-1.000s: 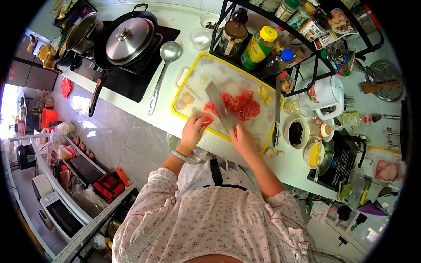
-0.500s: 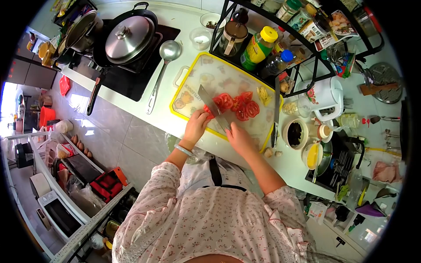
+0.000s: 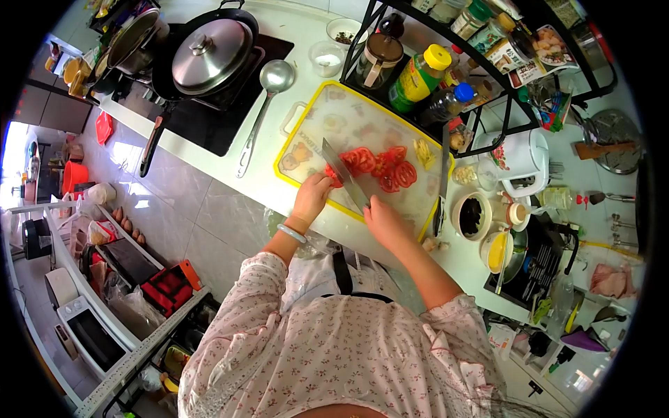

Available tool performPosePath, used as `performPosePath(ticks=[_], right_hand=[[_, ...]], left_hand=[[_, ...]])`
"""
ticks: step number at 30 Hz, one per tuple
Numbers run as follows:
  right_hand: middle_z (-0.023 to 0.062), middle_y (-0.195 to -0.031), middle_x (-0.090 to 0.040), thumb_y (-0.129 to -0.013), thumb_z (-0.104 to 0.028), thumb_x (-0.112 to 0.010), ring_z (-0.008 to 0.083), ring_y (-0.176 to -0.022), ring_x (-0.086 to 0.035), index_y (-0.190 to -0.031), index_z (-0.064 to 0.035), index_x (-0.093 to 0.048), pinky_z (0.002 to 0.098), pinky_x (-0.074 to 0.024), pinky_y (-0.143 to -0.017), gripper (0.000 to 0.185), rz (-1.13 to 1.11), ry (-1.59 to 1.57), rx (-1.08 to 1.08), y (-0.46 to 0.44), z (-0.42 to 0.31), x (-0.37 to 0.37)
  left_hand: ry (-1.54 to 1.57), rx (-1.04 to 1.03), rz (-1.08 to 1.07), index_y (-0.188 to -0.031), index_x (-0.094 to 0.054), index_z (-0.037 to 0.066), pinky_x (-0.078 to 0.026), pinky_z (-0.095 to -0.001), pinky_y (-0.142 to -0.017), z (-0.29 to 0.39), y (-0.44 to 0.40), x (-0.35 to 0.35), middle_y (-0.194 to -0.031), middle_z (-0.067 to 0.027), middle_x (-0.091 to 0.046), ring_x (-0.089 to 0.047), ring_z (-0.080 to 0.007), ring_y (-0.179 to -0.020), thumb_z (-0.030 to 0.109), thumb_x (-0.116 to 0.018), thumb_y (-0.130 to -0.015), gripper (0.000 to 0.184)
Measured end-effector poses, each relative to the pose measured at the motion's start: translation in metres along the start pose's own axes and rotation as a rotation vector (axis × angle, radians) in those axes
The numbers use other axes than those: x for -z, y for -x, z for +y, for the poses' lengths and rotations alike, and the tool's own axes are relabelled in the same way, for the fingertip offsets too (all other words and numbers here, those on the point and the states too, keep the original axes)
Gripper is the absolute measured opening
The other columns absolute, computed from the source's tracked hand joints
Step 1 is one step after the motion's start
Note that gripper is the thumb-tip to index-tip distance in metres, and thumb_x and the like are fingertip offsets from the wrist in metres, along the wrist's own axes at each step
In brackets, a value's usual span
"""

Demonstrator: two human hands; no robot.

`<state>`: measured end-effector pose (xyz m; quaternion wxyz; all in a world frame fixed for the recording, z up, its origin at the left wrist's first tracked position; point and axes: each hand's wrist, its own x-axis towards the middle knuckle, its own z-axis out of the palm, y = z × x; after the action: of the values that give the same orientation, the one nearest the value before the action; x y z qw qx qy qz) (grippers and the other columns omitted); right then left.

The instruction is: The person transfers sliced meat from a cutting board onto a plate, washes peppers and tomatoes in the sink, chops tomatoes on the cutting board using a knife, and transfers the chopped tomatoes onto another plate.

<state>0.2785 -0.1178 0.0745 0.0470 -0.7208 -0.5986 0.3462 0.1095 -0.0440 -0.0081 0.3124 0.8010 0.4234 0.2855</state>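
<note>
Worktop: a long white counter (image 3: 300,28) crosses the room on the far side of the person, in a white blouse printed with small flowers (image 3: 341,348).
Rack: a black metal frame crowded with bottles and jars (image 3: 490,70) stands at the far right.
Hob: at the far left, a flat black glass cooktop (image 3: 209,131) carries a black wok (image 3: 165,78) under a domed steel lid (image 3: 216,66).
Board: a pale rectangular cutting board with a yellow rim (image 3: 334,104) lies in the middle, right in front of the person.
Ladle: a long steel ladle (image 3: 277,75) lies between cooktop and board.
Spare blade: a narrow black-handled knife (image 3: 444,167) lies along the board's right edge.
Cleaver: a broad grey steel blade (image 3: 345,173) slants over the board, its tip toward the far left.
Right hand (image 3: 389,221): wrapped around the cleaver's handle, most of which it hides.
Left hand (image 3: 313,195): fingers drawn together, holding a small red tomato piece (image 3: 334,180) at the board's near left, close beside the blade; their exact grip is hard to make out.
Slices: wet red tomato rounds (image 3: 396,174) lie bunched to the right of the blade, mid-board.
Strips: thin pale-yellow slivers (image 3: 423,153) sit farther right, beyond the tomato.
</note>
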Motion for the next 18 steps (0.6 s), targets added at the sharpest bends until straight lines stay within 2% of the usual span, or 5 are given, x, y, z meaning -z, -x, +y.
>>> performPosePath(ticks=[6, 9, 12, 14, 18], right_hand=[[0.0212, -0.070, -0.057, -0.082, -0.019, -0.045, 0.0379, -0.066, -0.056, -0.082, -0.0007, -0.043, 0.0457, -0.0446, -0.057, 0.018, 0.020, 0.018, 0.013, -0.015, 0.008, -0.022], [0.0201, -0.071, -0.058, -0.082, -0.019, -0.046, 0.0376, -0.066, -0.056, -0.084, -0.0015, -0.043, 0.0447, -0.0451, -0.057, 0.018, 0.098, 0.041, 0.036, -0.033, 0.008, -0.056], [0.0220, -0.066, -0.055, -0.081, -0.019, -0.049, 0.0394, -0.065, -0.054, -0.078, -0.0008, -0.042, 0.0459, -0.0425, -0.055, 0.020, 0.249, -0.004, 0.003, -0.042, 0.002, -0.065], [0.0180, -0.070, -0.058, -0.081, -0.021, -0.049, 0.0374, -0.065, -0.056, -0.083, -0.0029, -0.046, 0.0431, -0.0445, -0.054, 0.018, 0.303, -0.085, 0.045, -0.046, 0.002, -0.056], [0.0193, -0.069, -0.057, -0.081, -0.021, -0.050, 0.0368, -0.064, -0.055, -0.078, -0.0013, -0.045, 0.0425, -0.0430, -0.052, 0.021, 0.372, -0.327, 0.040, -0.010, 0.020, -0.029]], left_hand=[[0.011, -0.038, -0.013, -0.082, -0.055, 0.004, -0.042, -0.0356, -0.070, -0.011, -0.002, -0.002, -0.085, -0.0108, -0.054, -0.050, -0.0295, -0.080, 0.005, -0.057, -0.070, 0.012], [-0.002, -0.041, -0.029, -0.082, -0.055, 0.004, -0.042, -0.0358, -0.070, -0.012, -0.001, -0.002, -0.085, -0.0106, -0.054, -0.050, -0.0297, -0.079, 0.005, -0.057, -0.070, 0.012], [-0.003, -0.063, -0.031, -0.081, -0.055, 0.004, -0.042, -0.0359, -0.070, -0.009, -0.002, -0.001, -0.085, -0.0110, -0.054, -0.050, -0.0298, -0.080, 0.006, -0.057, -0.070, 0.012], [-0.047, -0.037, -0.077, -0.082, -0.055, 0.003, -0.042, -0.0350, -0.070, -0.006, -0.005, 0.004, -0.084, -0.0121, -0.054, -0.050, -0.0297, -0.080, 0.008, -0.059, -0.070, 0.014], [-0.017, -0.046, -0.031, -0.088, -0.054, 0.005, -0.039, -0.0385, -0.072, 0.009, -0.012, 0.012, -0.086, -0.0118, -0.053, -0.049, -0.0302, -0.083, 0.016, -0.063, -0.067, 0.026]])
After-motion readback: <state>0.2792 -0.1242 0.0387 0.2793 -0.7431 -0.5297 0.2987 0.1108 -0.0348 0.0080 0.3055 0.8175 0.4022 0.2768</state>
